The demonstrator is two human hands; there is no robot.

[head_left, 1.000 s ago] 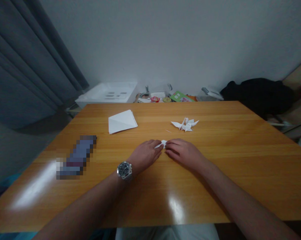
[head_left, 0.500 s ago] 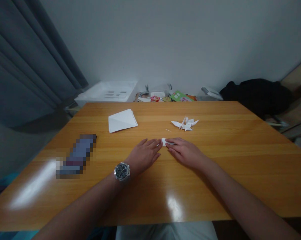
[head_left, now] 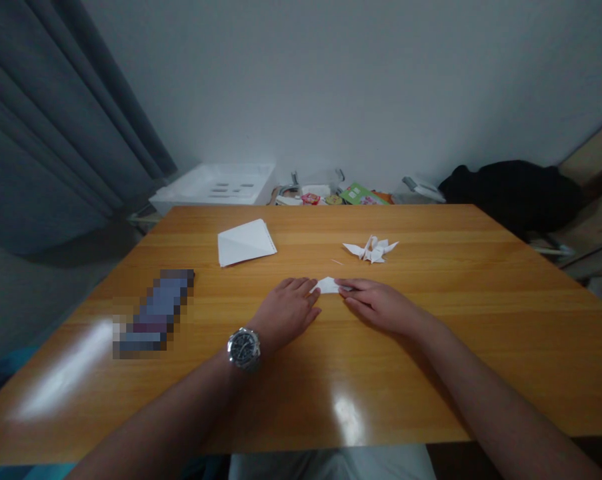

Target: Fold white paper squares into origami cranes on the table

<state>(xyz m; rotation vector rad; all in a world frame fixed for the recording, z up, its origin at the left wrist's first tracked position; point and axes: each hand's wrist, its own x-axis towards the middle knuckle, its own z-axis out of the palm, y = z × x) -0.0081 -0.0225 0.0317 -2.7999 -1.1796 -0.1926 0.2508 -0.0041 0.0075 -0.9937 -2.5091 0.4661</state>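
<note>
The right hand [head_left: 378, 305] has a narrow grip, its fingertips closed on the right end of a small folded paper [head_left: 327, 286]. The left hand [head_left: 287, 308] lies palm down and fairly flat, fingers loosely together and thumb apart, fingertips at the paper's left end; its grip is not closed. Both forearms slant inward from the near edge, a watch [head_left: 243, 348] on the left wrist. The paper is white, low and wide, with a blunt peak at its far side, and lies on the bench [head_left: 301, 373] between the hands. Beyond it sit a paper bird [head_left: 375, 250], right, and white sheets [head_left: 245, 243], left.
</note>
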